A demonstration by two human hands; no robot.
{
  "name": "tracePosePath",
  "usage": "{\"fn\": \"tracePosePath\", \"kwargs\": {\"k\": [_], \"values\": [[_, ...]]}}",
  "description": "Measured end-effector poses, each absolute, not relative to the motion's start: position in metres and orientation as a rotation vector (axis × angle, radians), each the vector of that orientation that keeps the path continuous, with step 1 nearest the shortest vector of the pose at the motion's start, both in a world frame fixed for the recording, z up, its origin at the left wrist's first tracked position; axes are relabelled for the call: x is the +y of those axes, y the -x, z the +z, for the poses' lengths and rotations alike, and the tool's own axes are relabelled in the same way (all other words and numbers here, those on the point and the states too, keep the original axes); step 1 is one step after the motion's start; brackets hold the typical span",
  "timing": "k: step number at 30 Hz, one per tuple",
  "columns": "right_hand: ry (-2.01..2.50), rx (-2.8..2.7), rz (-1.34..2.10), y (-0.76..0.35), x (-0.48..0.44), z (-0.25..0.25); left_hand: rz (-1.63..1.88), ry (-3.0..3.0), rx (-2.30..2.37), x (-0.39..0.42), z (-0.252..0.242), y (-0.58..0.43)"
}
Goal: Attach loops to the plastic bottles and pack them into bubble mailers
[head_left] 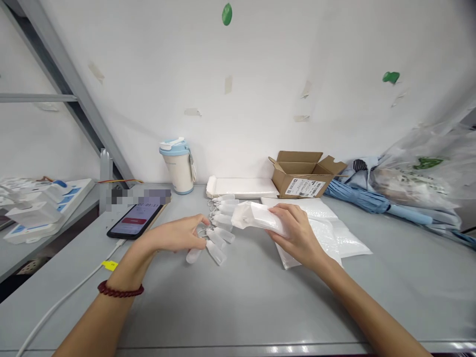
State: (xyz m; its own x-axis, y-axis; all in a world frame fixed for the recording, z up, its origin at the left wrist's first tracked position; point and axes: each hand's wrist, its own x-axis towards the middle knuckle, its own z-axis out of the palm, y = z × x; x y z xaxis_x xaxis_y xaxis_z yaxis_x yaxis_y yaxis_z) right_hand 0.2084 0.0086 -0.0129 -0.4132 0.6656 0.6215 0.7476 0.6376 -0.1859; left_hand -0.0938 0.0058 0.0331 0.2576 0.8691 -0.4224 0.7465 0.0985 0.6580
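Note:
My right hand (297, 233) grips a white bubble pouch (256, 216) whose open mouth faces left. Over the left end of a row of small translucent white tags (215, 252) with thin cord loops reaches my left hand (178, 233). Its thumb and index finger are apart, with a cord loop showing between them. Just below the thumb is one more tag (194, 256); whether a finger touches it is hidden. Flat white bubble bags (347, 238) lie under and beside my right hand.
Behind the tags lies a long white packet (245, 187), beside an open cardboard box (303, 176). A lidded cup (178, 168) stands by the wall. At left are a phone (136, 220) with its cable and a power strip (74, 198); at right, a blue umbrella (368, 198) and plastic bags (416, 168).

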Motion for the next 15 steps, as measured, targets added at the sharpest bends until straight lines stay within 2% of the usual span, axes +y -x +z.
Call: {"fn": "tracePosePath", "kwargs": {"k": [10,13,15], "values": [[1.097,-2.167,-0.144,-0.208,0.008,-0.011,0.093,-1.591,1.286,-0.002,0.054,0.093],[1.081,-2.174,-0.135,-0.207,0.007,-0.011,0.299,-1.573,1.217,-0.001,0.055,0.092],[1.070,-2.184,-0.138,-0.206,0.007,-0.012,0.615,-1.506,1.245,0.003,0.051,0.087]]}}
